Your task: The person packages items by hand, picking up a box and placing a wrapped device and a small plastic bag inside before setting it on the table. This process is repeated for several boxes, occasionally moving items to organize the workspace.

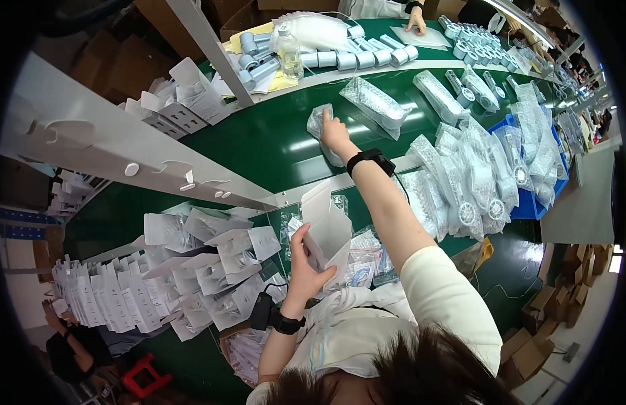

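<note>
While the white folded carton (328,233) is grasped in the left hand (305,270), a clear plastic packet (321,125) on the green table (259,145) is pressed under the right hand (334,132) grip, far beyond the carton.

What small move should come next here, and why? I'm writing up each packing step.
Probably close the right hand on the plastic-wrapped part and draw it back toward the open white carton. The hand already rests on that packet on the green belt, while the left hand holds the carton with its mouth facing up.
</note>
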{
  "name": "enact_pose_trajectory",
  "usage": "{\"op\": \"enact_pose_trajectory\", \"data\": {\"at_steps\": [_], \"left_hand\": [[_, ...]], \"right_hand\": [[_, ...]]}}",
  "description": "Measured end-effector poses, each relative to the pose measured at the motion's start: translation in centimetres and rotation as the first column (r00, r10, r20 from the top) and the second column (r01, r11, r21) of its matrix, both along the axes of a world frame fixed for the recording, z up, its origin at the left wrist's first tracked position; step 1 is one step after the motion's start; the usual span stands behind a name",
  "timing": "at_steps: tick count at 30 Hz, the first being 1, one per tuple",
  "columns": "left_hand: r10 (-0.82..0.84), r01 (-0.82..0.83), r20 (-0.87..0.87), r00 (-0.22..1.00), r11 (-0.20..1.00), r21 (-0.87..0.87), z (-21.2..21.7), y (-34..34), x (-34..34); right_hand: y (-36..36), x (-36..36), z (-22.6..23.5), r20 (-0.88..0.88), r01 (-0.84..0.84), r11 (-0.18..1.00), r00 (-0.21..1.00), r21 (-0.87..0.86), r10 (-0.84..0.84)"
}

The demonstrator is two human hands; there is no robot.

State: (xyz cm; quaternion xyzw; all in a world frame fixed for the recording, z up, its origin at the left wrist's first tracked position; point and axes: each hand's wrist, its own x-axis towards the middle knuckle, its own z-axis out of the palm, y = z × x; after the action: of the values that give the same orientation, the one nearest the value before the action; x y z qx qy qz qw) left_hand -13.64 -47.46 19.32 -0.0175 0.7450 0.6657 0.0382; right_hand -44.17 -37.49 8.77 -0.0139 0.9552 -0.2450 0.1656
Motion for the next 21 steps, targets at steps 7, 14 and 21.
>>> {"op": "enact_pose_trajectory", "data": {"at_steps": [7,14,21], "left_hand": [[-0.038,0.034,0.073,0.997,0.998,0.058,-1.2,1.0,-0.8],[-0.253,0.253,0.017,0.967,0.962,-0.105,-1.8,3.4,-0.4],[-0.218,0.216,-0.109,0.970,0.976,-0.025,-2.7,5.4,1.3]], "right_hand": [[6.8,7.1,5.4,0.264,0.289,0.148,0.950,-0.946,-0.165],[15.7,24.2,15.2,0.522,0.243,-0.608,0.784,-0.756,-0.335],[8.8,29.7,11.6,-0.578,0.004,0.607,0.300,-0.795,-0.759]]}}
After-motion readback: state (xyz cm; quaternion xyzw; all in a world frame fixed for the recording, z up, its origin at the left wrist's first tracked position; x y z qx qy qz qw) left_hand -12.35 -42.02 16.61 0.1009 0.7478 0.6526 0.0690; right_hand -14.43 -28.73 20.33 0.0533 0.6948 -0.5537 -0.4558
